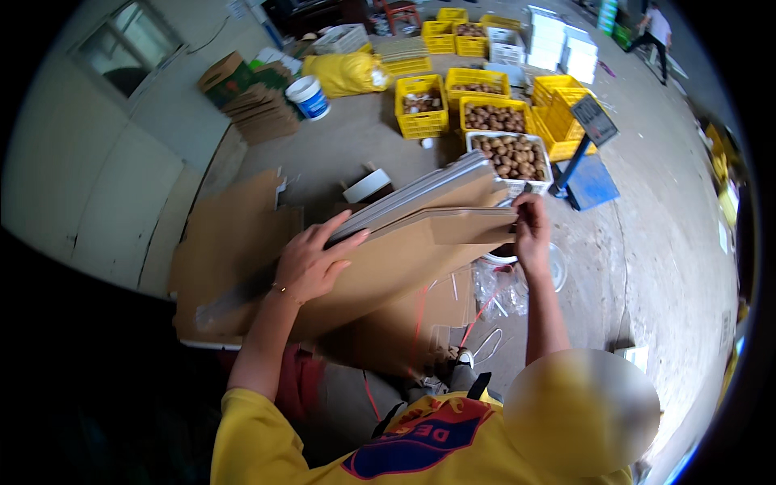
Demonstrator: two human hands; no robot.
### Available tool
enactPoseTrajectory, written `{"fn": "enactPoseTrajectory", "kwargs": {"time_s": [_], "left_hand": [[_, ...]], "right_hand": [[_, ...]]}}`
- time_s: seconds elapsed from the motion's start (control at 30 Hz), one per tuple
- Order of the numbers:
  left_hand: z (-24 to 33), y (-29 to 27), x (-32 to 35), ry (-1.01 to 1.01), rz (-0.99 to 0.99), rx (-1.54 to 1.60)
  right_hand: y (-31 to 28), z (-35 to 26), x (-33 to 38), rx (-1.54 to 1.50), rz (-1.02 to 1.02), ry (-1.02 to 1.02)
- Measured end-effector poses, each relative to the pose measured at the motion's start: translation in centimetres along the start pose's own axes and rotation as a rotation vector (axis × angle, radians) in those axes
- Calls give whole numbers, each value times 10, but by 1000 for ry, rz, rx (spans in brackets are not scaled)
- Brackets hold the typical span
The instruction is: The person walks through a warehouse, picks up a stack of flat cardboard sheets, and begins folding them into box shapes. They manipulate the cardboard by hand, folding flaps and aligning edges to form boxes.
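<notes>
Evidently, your yellow shirt (339, 453) sat nearest, and your forearms reached away from it toward a folded brown carton (404, 263). That carton was in front of you, between your two hands, above more flat cardboard (440, 311). Its long axis slanted from near left to far right, and its narrower folded end pointed right. Your left hand (305, 263) lay across its left part, the fingers (347, 243) spread well apart and resting on the cardboard rather than closed around it. Your right hand (530, 229) held the right end, thumb and fingers drawn together on the edge; the exact contact of the fingertips was too small to tell.

Clear plastic wrapping (505, 293) lay on the floor just left of your right forearm. Along the carton's far side, a stack of grey-edged sheets (420, 192) followed the same slant. Farther off to the right, a white crate (511, 186) held round brown produce, with a blue platform scale (596, 183) near it. Beyond stood yellow crates (422, 125), and to their left, a white-and-blue bucket (309, 99) and a yellow sack (339, 74).
</notes>
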State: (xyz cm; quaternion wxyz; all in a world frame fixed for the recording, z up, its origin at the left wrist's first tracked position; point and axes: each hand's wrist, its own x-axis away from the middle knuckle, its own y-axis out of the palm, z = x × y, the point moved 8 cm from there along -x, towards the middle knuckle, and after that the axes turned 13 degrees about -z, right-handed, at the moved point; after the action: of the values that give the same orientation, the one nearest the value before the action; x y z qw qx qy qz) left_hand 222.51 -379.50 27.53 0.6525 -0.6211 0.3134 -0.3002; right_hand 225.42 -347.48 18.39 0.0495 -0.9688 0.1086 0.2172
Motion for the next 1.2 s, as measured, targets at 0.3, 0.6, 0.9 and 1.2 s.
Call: {"fn": "enactPoseTrajectory", "kwargs": {"time_s": [0.3, 0.6, 0.9, 1.2], "left_hand": [[4, 3, 8, -7, 16, 13], [40, 15, 37, -187, -55, 72], [106, 39, 89, -252, 9, 163], [188, 80, 141, -274, -10, 284]], "right_hand": [[-14, -8, -8, 92, -464, 144], [-10, -18, 7, 245, -536, 213], [-26, -35, 56, 374, -670, 150], [-61, -44, 157, 465, -636, 86]]}}
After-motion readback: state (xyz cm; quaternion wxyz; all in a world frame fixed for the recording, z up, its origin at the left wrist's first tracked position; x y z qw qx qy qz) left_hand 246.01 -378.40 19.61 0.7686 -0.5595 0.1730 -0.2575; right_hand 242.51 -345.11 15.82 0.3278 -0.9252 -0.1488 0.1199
